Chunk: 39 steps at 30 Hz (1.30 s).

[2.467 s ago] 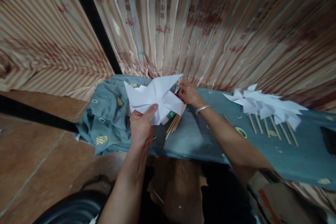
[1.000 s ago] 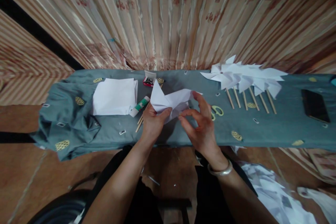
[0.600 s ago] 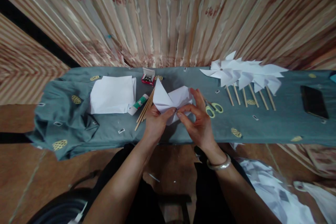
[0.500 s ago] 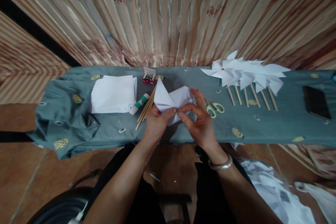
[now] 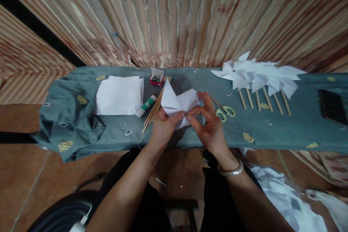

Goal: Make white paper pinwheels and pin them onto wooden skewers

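A white paper pinwheel (image 5: 178, 102) with folded blades is held between my hands over the near middle of the table. My left hand (image 5: 164, 125) grips it from the left, thumb pressed near its centre. From the right, my right hand (image 5: 208, 127) pinches at the same centre; a small dark thing shows between the fingertips, too small to make out. Wooden sticks (image 5: 152, 114) lie just left of my left hand, beside a green and white glue stick (image 5: 146, 106). Scissors with light green handles (image 5: 224, 112) rest to the right of my right hand.
A stack of white paper (image 5: 119, 95) lies on the left of the cloth-covered table (image 5: 272, 134). An open red box (image 5: 156, 78) of small metal pieces stands behind the sticks. Finished pinwheels on sticks (image 5: 268, 74) lie at the back right, near a dark phone (image 5: 333, 106).
The whole view has shifted slightly, so the table's things appear a little farther right. Both hands keep their hold on the pinwheel, with hardly any movement.
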Available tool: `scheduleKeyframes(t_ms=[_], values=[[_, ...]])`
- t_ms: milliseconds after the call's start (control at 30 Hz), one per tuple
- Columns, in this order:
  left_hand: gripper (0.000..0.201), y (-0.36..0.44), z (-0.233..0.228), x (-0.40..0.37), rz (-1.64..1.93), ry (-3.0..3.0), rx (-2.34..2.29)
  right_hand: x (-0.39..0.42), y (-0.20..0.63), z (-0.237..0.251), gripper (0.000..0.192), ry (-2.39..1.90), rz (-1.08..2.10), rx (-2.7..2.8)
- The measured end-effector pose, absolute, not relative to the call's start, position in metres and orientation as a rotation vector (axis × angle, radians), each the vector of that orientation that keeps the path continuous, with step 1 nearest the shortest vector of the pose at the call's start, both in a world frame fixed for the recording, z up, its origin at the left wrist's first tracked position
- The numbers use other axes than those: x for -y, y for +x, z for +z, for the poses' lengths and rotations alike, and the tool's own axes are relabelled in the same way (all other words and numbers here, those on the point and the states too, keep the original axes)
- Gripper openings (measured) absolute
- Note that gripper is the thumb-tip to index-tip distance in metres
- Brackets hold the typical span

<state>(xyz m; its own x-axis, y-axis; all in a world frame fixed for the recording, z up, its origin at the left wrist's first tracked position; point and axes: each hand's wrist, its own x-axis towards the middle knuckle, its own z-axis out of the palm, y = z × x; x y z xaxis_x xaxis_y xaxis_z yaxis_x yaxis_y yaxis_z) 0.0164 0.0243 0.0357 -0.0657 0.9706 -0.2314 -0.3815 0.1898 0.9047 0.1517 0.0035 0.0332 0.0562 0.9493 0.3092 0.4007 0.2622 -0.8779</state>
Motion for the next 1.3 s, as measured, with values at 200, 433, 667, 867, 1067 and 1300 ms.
scheduleKeyframes(t_ms=[200, 433, 667, 867, 1067, 1300], values=[[0.022, 0.017, 0.034, -0.024, 1.285, 0.736, -1.099, -0.003, 0.152, 0.034, 0.007, -1.308, 0.716, 1.510], [0.023, 0.015, 0.036, -0.022, 1.269, 0.768, -1.123, -0.004, 0.152, 0.031, 0.009, -1.307, 0.806, 1.443], [0.029, 0.012, 0.036, -0.021, 1.246, 0.773, -1.080, -0.006, 0.152, 0.027, 0.010, -1.292, 0.853, 1.400], [0.032, 0.012, 0.032, -0.022, 1.257, 0.755, -1.083, -0.005, 0.149, 0.027, 0.010, -1.295, 0.868, 1.385], [0.034, 0.012, 0.031, -0.022, 1.284, 0.777, -1.080, -0.004, 0.147, 0.026, 0.009, -1.307, 0.838, 1.381], [0.030, 0.011, 0.035, -0.021, 1.284, 0.798, -1.131, -0.005, 0.144, 0.021, 0.055, -1.400, 0.733, 1.277]])
